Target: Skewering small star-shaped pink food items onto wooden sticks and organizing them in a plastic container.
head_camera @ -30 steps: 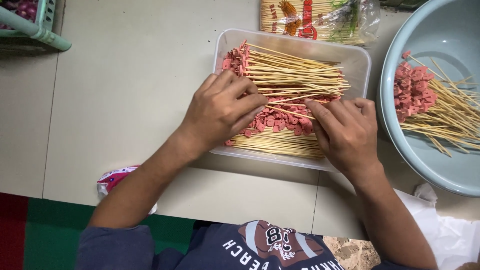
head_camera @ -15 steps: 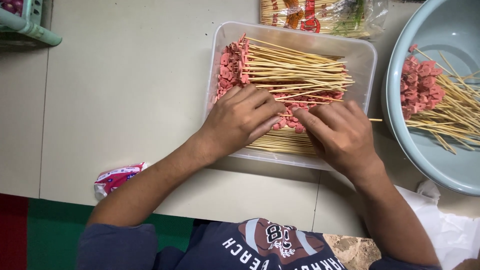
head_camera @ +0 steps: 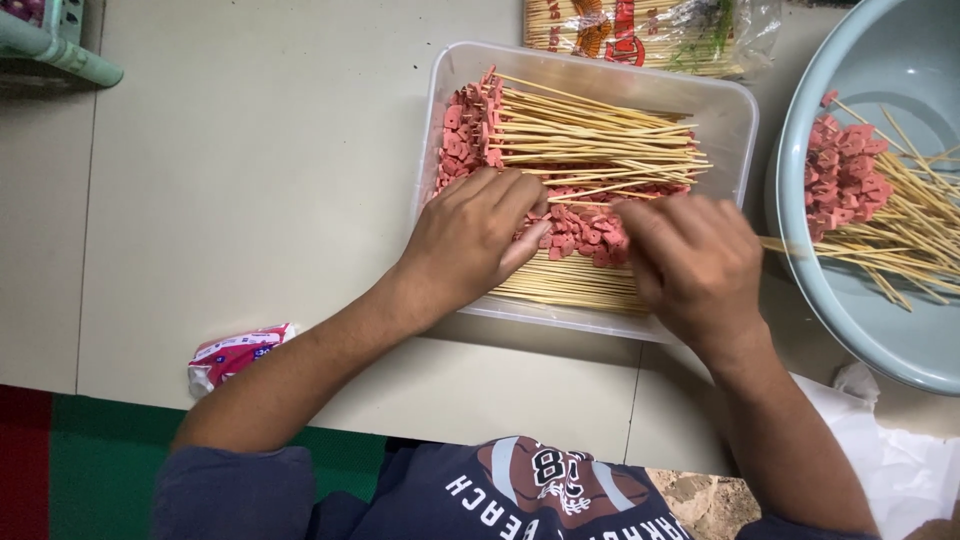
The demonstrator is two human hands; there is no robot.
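Right hand (head_camera: 690,265) shifted rightward over skewers (head_camera: 600,150)

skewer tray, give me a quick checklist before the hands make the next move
1. Clear tray flat on the tiled floor: ok.
2. Left hand resting on the pink meat pieces: ok.
3. Right hand grip: cannot tell, blurred.
4. Skewers lie side by side, pointing one way: ok.
5. Basin close on the right: ok.
6. Skewer ends overhang the basin rim: not ok.
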